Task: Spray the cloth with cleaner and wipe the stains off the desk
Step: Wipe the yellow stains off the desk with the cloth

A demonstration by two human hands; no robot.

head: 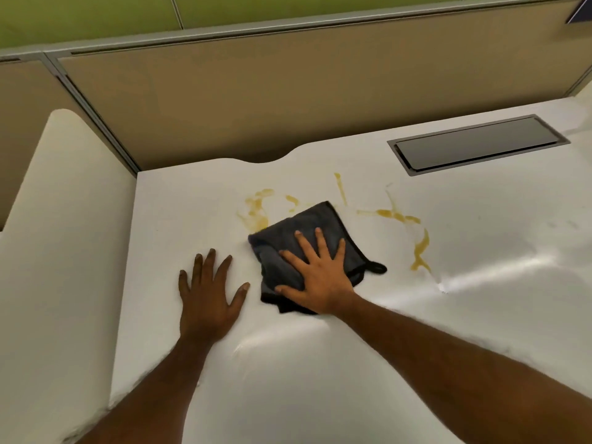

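Note:
A dark grey folded cloth (301, 232) lies flat on the white desk (480, 251), with a small hanging loop at its right corner. My right hand (317, 277) presses flat on the cloth, fingers spread. My left hand (208, 293) rests palm down on the bare desk just left of the cloth, fingers apart, holding nothing. Yellow-brown stains streak the desk: one patch (256, 209) just beyond the cloth's left corner, a thin streak (341, 187) behind it, and a long curved smear (416, 238) to its right. No spray bottle is in view.
A grey metal cable hatch (477, 144) is set into the desk at the back right. Tan partition panels (256, 100) wall off the back and left. A lower white desk surface (57, 251) adjoins on the left.

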